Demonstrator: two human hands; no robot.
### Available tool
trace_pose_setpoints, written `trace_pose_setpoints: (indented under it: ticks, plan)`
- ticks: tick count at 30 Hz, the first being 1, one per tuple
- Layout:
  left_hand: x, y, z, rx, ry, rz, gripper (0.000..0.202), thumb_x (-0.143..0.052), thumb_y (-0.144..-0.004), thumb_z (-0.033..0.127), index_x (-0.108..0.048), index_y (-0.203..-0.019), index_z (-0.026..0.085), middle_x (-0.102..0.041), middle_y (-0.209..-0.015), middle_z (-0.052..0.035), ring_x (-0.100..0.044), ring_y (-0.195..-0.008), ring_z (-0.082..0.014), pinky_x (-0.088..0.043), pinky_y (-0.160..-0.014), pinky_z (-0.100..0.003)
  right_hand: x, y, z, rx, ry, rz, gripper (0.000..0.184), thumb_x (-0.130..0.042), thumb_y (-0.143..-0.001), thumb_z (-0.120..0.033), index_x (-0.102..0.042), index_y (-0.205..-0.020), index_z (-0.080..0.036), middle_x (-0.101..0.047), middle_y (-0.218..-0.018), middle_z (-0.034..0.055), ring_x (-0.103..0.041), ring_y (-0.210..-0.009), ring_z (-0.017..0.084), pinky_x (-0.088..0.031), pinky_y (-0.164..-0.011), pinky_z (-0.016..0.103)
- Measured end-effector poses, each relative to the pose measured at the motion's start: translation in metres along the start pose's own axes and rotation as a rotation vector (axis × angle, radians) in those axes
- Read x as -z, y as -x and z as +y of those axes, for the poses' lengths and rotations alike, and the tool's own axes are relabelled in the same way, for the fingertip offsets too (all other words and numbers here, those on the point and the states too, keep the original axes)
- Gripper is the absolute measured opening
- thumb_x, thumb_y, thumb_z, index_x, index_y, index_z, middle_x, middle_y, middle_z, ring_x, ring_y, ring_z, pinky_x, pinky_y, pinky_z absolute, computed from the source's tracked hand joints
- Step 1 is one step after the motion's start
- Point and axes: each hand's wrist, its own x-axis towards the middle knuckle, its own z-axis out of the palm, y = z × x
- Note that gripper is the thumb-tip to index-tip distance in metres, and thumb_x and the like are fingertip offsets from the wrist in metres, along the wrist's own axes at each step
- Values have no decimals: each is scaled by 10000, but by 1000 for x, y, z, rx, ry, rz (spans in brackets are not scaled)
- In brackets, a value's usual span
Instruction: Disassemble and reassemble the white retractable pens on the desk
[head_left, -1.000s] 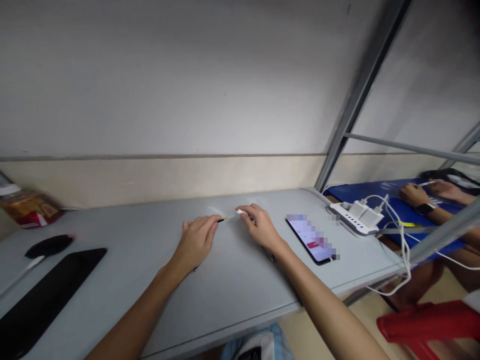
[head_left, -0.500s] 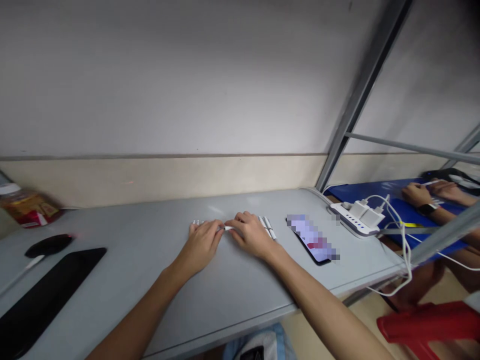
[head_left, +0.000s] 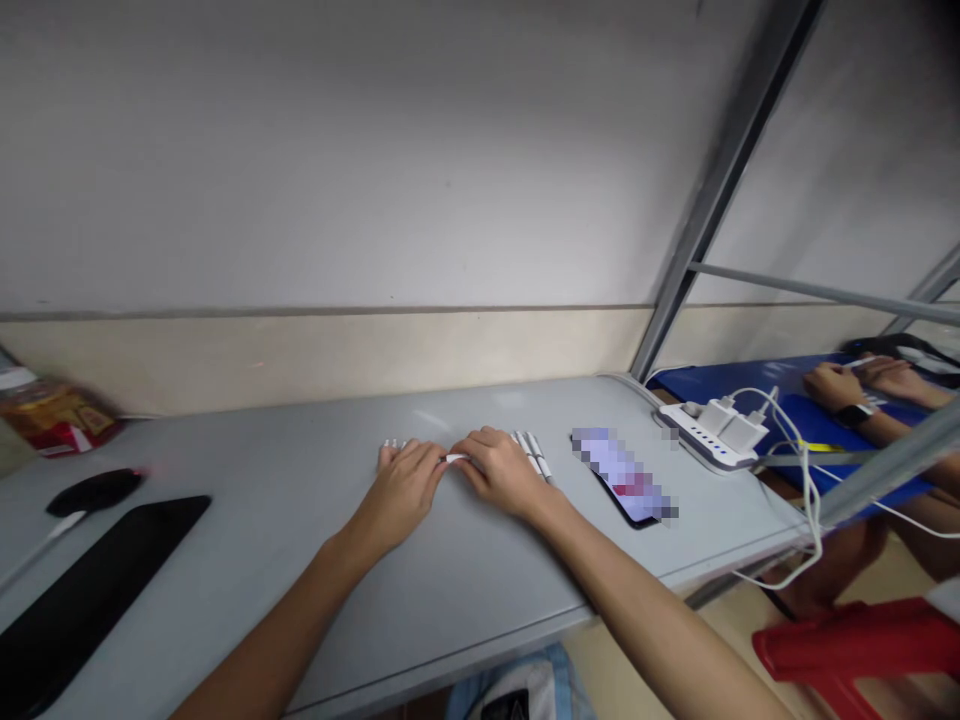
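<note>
Between my two hands is a slim white pen (head_left: 455, 458), lying nearly level just above the grey desk (head_left: 450, 610). My left hand (head_left: 407, 480) pinches its left end, where a dark bit shows at the fingertips. The fingers of my right hand (head_left: 499, 468) are closed round the other end, so most of the pen is hidden. Several more white pens (head_left: 534, 455) with dark bands lie side by side just right of my right hand. Behind my left hand, small white ends (head_left: 391, 444) stick out, partly covered by the fingers.
A lit phone (head_left: 622, 475) and a white power strip (head_left: 709, 435) with plugs and cables are at right. On the left are a black mouse (head_left: 95, 492), a black slab (head_left: 97, 590) and a jar (head_left: 56, 415). Another person's hands (head_left: 836, 390) are over a blue surface, far right.
The pen between my hands has turned slightly: the dark part beside my left fingertips shows less and more white is visible. My hands have barely moved.
</note>
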Motion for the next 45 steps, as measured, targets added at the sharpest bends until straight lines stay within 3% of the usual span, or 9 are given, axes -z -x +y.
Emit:
trace_pose_setpoints:
  ticks: [8,17,26,33,45]
  plan:
    - [7,0,5,-15,-35,7,276,-303,-984,307,-560,-991,207,-598,-921,-55,-472,-892,-219,-313,-772,-367,2,0,-3,-57,46,-65,320,-361,-991,-310,-642,-1063,-175,-670,-947,73,-600,-888,174,-406,-774,274]
    - [3,-1,3,-18,-25,26,220,-344,-969,284,-539,-930,191,-572,-938,-62,-467,-891,-226,-336,-754,-361,7,-1,-8,-131,36,-151,340,-327,-996,-320,-629,-1073,-184,-679,-1002,75,-626,-907,176,-403,-762,265]
    - [1,0,0,14,48,-28,262,-285,-985,294,-528,-991,196,-588,-966,-45,-524,-922,-209,-339,-880,-400,9,1,-9,-172,23,-99,226,-438,-937,-303,-557,-1096,-195,-682,-938,53,-626,-808,183,-372,-670,265]
    - [-5,1,-5,-1,45,-54,281,-287,-983,274,-550,-928,193,-620,-916,-40,-553,-877,-206,-349,-836,-382,5,1,-6,-122,9,-94,255,-536,-826,-190,-560,-1079,-189,-667,-994,57,-607,-896,196,-389,-728,268]
    - [-6,1,-5,-11,45,-30,274,-307,-977,268,-569,-935,198,-633,-927,-47,-559,-861,-197,-337,-811,-359,3,1,-3,-114,21,-97,219,-500,-844,-152,-562,-1050,-194,-663,-982,58,-593,-896,189,-380,-726,266]
